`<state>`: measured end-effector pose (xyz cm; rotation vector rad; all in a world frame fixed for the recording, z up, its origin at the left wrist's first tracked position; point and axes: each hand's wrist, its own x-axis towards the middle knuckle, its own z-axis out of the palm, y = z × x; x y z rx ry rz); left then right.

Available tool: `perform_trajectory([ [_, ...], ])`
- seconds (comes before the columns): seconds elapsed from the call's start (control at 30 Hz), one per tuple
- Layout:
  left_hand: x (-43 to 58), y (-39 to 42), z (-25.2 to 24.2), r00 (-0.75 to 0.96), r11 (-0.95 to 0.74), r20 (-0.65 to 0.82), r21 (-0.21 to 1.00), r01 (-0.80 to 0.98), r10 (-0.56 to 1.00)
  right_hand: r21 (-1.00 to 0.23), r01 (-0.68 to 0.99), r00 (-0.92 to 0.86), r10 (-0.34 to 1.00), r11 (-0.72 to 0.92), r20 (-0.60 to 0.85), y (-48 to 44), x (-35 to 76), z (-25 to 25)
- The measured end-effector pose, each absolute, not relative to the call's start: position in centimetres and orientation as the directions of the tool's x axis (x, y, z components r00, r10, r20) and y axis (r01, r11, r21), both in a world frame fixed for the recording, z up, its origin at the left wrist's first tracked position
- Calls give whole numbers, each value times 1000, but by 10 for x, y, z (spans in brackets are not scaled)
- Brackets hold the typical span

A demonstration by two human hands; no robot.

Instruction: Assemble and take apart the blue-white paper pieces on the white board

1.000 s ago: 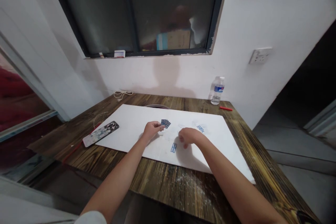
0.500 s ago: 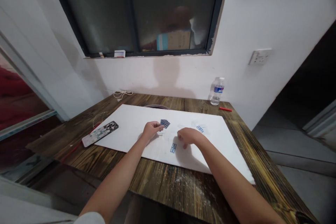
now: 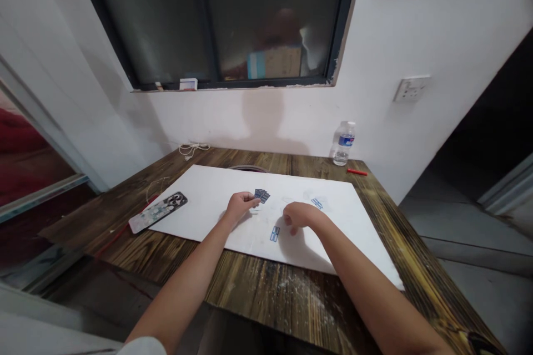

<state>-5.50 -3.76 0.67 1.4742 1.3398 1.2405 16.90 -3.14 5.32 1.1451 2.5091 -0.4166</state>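
My left hand (image 3: 241, 204) pinches a small fan of dark blue cards (image 3: 262, 196) above a white board (image 3: 200, 205). To its right, my right hand (image 3: 297, 215) hangs over the board with its fingers curled down. What those fingers hold, if anything, is hidden. Just left of and below my right hand, a small rectangular shape with blue outlines (image 3: 275, 234) lies on the board. Another blue-outlined piece (image 3: 317, 203) lies behind my right wrist, tilted. I cannot tell whether these two are cards or markings.
A phone in a patterned case (image 3: 158, 212) lies across the board's left edge. At the back stand a water bottle (image 3: 343, 144) and, beside it, a red pen (image 3: 357, 172). A white cable (image 3: 192, 149) is coiled on the wooden table (image 3: 266, 294) near the wall.
My right hand has shifted very slightly to the right, its fingers still curled. My left hand and its cards stay in place.
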Motion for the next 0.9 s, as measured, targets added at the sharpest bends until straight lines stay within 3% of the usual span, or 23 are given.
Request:
perform_trajectory([
  [0.6,-56,-37,8,-37,-152,166,956,251,985,-202,738,-669,660,643,-341,-36,175,67],
  [0.67,-56,-37,8,-42,-155,171,955,251,984,-302,727,-685,681,616,-258,-36,180,72],
  [0.77,-55,-38,8,-42,-162,178,953,256,983,-575,646,-638,768,502,-47,-32,189,76],
  [0.9,-55,-40,8,-46,-170,188,950,261,981,-847,316,-478,843,427,247,-24,192,75],
])
